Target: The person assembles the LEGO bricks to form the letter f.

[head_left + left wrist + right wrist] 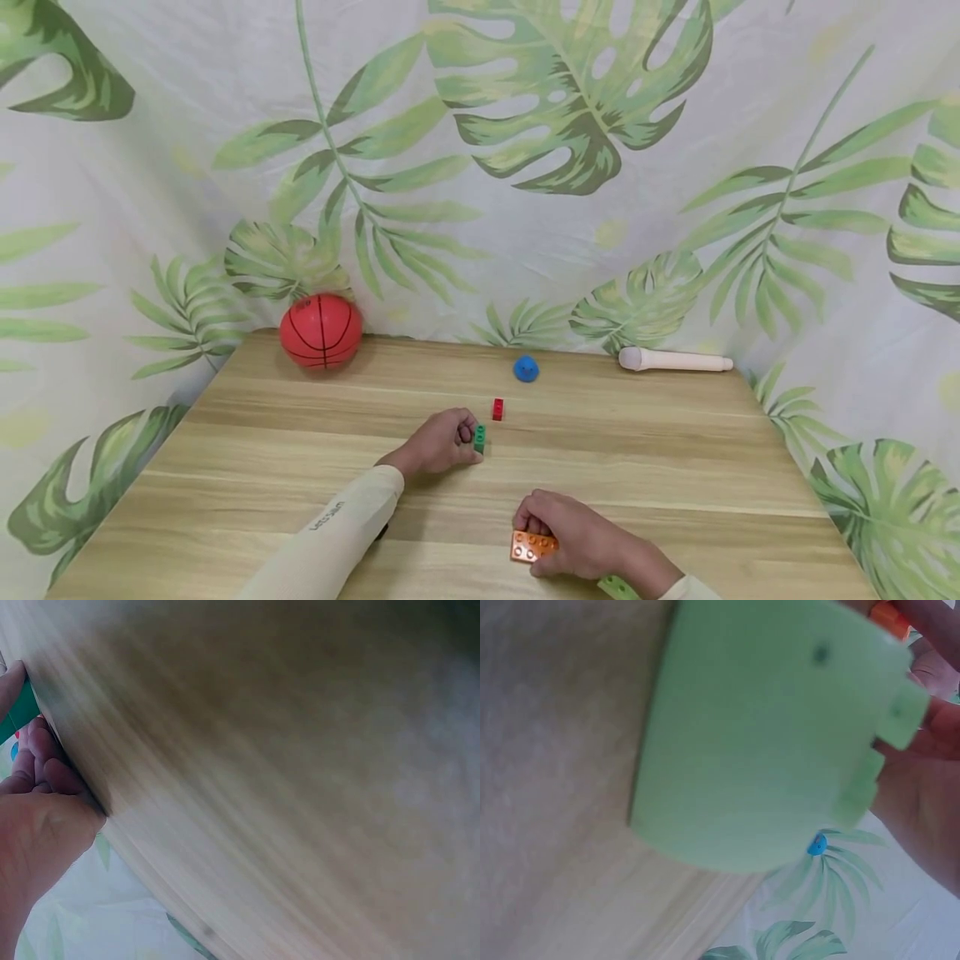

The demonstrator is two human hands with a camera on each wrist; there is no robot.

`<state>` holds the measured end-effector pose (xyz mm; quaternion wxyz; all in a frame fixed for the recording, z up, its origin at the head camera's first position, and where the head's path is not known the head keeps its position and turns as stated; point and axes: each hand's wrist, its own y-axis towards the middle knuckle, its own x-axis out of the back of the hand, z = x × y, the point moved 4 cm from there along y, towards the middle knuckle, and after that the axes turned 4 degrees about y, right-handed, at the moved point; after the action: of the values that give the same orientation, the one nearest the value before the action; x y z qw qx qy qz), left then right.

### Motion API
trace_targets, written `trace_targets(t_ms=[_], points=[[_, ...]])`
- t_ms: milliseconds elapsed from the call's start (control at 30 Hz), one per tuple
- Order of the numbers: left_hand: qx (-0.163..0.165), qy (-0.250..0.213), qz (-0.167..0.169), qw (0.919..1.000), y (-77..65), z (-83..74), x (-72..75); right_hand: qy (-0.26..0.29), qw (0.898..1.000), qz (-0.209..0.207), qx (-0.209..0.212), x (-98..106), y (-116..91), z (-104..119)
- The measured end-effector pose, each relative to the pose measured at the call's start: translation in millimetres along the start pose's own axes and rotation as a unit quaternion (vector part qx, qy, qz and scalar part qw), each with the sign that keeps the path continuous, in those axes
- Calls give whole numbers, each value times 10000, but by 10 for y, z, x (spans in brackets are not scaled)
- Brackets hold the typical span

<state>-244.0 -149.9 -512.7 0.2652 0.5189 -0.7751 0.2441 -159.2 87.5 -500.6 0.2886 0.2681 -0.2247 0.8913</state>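
The left hand [444, 442] pinches a small green plastic building block with 2 round studs [480, 438] between thumb and fingers, near the middle of the light wood-grain table [645, 450]. Just beyond that block lies a small red plastic block [498, 409], and farther back a round blue toy [527, 368]. The right hand [577, 537] pinches a flat orange rectangular block with 2 rows of studs [532, 547] at the near side of the table, its far end covered by the hand. A pale green plastic block [617, 587] sits under the right wrist, partly hidden; the right wrist view shows its curved end. At the back edge are a red ball with black lines [321, 331], on the left, and a pale microphone [675, 360], on the right.
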Motion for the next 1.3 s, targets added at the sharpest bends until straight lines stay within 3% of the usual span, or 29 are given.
trace_targets(t_ms=[367,900,1300], points=[[-112,-27,-1,9999,-8,-21,24,218,9993,-283,-102,-25,-3,-20],[27,-2,34,10000,-12,24,15,128,9990,-363,-237,-25,24,24],[43,37,67,10000,10,8,-3,-801,9906,-1107,-102,160,158,67]])
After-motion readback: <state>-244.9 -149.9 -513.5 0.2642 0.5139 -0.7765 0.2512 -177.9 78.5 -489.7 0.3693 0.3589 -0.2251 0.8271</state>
